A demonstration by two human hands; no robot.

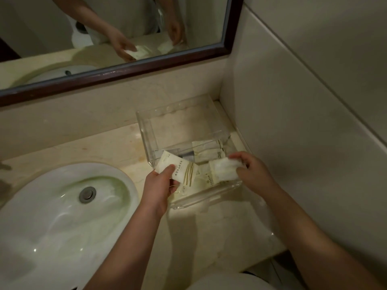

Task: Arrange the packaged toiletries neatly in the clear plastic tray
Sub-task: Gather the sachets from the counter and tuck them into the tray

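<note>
A clear plastic tray [180, 114] stands on the beige counter in the corner by the wall. My left hand [159, 185] pinches a flat cream packet with gold stripes [180, 168] over the tray's near left side. My right hand [253, 166] grips a white crumpled packet [225, 168] above the tray's near right part. Two more cream packets [209, 150] lie flat inside the tray near its right side, and another packet [207, 178] lies under my hands.
A white oval sink [52, 216] with a metal drain [87, 194] fills the left of the counter [209, 231]. A dark-framed mirror [117, 74] hangs behind. A pale wall [293, 122] closes the right side right next to the tray.
</note>
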